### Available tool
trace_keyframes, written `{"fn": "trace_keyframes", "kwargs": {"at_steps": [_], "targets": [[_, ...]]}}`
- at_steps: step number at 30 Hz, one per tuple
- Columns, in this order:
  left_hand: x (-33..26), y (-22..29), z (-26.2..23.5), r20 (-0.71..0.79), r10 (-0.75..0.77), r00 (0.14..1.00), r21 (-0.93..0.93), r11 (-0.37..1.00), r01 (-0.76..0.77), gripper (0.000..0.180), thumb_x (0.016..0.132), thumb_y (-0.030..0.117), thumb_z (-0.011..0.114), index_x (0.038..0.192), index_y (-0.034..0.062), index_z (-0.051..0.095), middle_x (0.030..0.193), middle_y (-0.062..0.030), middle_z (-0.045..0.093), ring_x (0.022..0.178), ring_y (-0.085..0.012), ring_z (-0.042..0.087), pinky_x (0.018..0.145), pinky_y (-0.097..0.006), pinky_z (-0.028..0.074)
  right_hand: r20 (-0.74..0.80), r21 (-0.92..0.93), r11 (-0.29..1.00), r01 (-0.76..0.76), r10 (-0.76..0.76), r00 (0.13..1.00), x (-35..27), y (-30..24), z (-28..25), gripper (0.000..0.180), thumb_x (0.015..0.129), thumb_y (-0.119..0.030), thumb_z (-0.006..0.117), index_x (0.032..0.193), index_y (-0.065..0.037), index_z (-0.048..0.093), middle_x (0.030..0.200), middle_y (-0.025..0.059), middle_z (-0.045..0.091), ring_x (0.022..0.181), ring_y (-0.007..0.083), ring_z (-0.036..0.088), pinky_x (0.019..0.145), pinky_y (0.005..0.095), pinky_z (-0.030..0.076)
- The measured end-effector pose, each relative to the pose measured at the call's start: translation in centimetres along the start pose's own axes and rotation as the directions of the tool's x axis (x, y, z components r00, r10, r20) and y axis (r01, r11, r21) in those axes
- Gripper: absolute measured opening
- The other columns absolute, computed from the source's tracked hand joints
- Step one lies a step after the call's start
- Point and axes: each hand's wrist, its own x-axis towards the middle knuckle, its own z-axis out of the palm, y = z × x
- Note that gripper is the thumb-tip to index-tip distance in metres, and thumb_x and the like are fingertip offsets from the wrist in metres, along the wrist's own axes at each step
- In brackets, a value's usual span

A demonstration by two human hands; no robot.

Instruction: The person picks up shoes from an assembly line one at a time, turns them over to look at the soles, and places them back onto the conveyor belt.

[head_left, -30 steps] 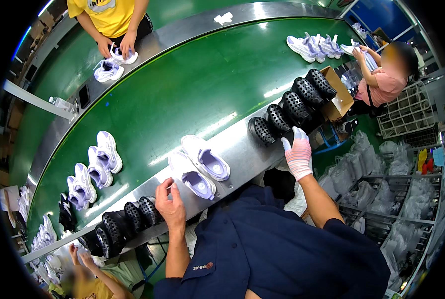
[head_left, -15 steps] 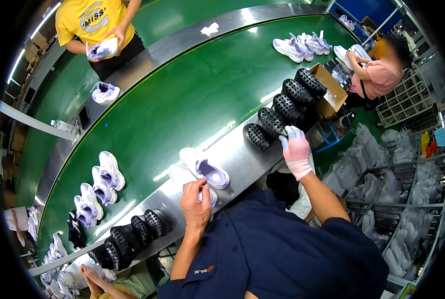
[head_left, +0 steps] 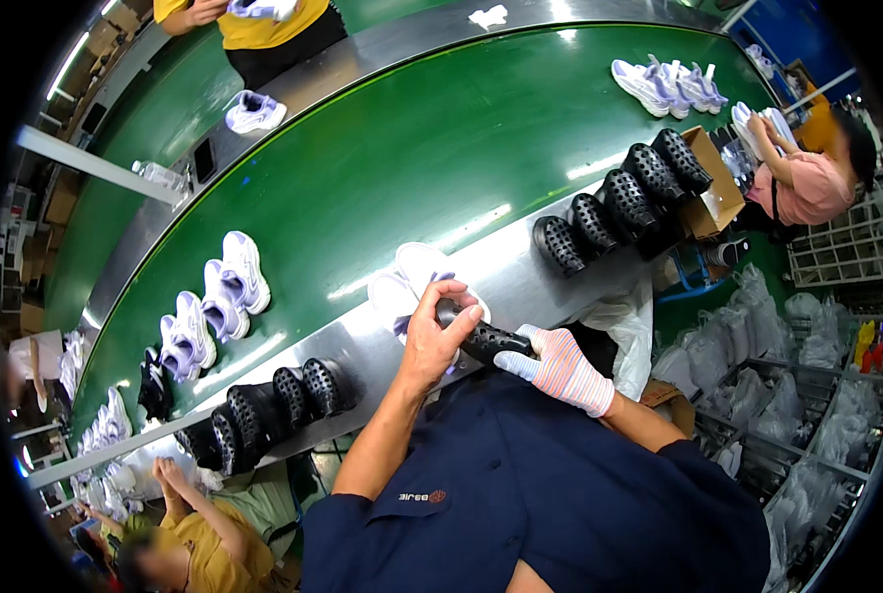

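We grip a black perforated shoe insert (head_left: pixel 493 342) in bare left hand (head_left: pixel 432 341) and gloved right hand (head_left: pixel 568 372), beside the white-lavender shoes (head_left: pixel 390 296) on the metal bench (head_left: pixel 513 269). Loose fingers could drop it; a wide swing could knock the pair.

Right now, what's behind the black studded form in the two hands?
Behind the black studded form: a pair of white shoes, toes visible. Their openings are mostly covered by the form and left hand, so insides can't be judged.
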Motion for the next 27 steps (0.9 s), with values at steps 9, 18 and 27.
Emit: {"fn": "trace_keyframes", "kwargs": {"at_steps": [9,18,27], "targets": [[4.8,-2.3,-2.8,0.067,0.293,0.954,0.986,0.124,-0.107,0.029,0.079,0.012,0.073,0.103,-0.0035,0.068,0.097,-0.0208,0.068,0.094,-0.0412,0.06,0.086,-0.049,0.049,0.117,-0.598,0.799,-0.063,0.165,0.979,7.1,0.9,1.7,0.039,0.09,-0.039,0.068,0.099,-0.001,0.071,0.097,0.024,0.073,0.097,0.042,0.07,0.087,0.0492,0.055],[7.8,-6.4,-1.7,0.119,0.294,0.948,0.883,0.405,-0.236,0.026,0.08,0.0,0.063,0.105,-0.0049,0.067,0.099,-0.0245,0.067,0.097,-0.0443,0.061,0.09,-0.051,0.05,-0.159,-0.552,0.829,-0.085,-0.004,0.987,12.3,6.1,7.7,0.024,0.087,-0.023,0.07,0.101,-0.003,0.069,0.093,0.0233,0.072,0.09,0.0411,0.071,0.08,0.0501,0.056],[7.2,-7.9,0.5,-0.267,0.064,0.962,0.86,0.466,0.208,0.085,0.079,-0.001,0.065,0.156,0.0052,0.03,0.083,-0.0247,0.072,0.081,-0.0437,0.072,0.073,-0.052,0.057,-0.193,-0.487,0.846,-0.218,0.14,0.971,14.8,8.9,7.1,0.042,0.084,-0.032,0.074,0.11,0.001,0.066,0.097,0.0251,0.072,0.098,0.0431,0.069,0.087,0.0494,0.056]]}}
